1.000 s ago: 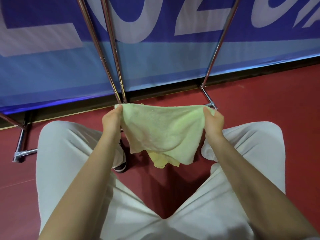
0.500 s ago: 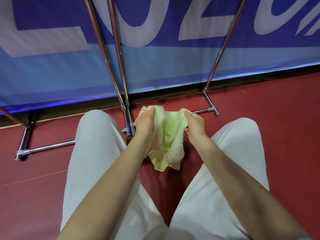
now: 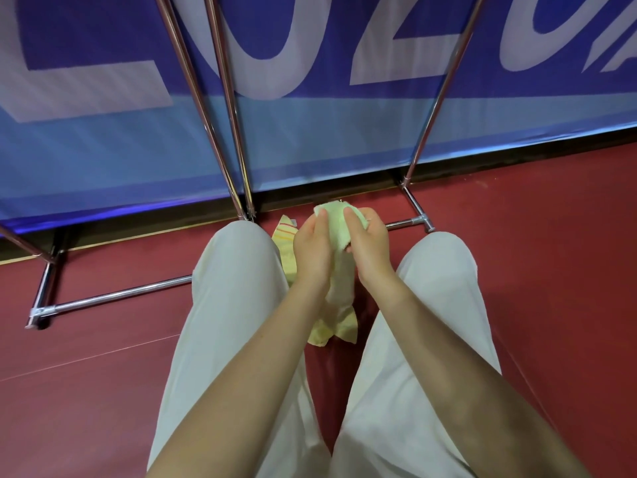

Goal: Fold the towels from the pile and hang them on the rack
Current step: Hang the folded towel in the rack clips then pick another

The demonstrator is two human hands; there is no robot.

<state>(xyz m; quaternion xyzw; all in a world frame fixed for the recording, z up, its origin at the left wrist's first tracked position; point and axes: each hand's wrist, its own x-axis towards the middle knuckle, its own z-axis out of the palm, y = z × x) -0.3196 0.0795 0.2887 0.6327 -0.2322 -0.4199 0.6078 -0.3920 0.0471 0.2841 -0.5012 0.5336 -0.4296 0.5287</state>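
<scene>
A: While both hands sit close together over the lap, what's w/ the towel (image 3: 336, 225)?

B: Pale green, bunched up between them. Left hand (image 3: 312, 248) has its fingers (image 3: 322, 215) curled over the top edge; right hand (image 3: 368, 243) grips the same top edge just beside it, fingers (image 3: 349, 215) curled onto the cloth. Rest of the towel hangs down between the forearms — yellowish lower end shows near the knees, above the floor (image 3: 551, 270).

A: Folded?

B: Gathered lengthwise, narrow, not flat. Can't tell how many layers.

A: Anything else nearby?

B: A second cloth (image 3: 284, 243), yellow w/ orange stripes, peeks out just left of the left hand, against the left trouser leg (image 3: 238, 288). Person wears light trousers, legs apart.

A: And the rack?

B: Chrome rack (image 3: 224, 98) stands in front of the knees — angled tubes rise to the top edge, base bars lie on the red floor at left and right. Towel is near the base, not touching any tube as far as I see. Behind the rack: blue banner (image 3: 344, 132) w/ big white letters along the wall.
</scene>
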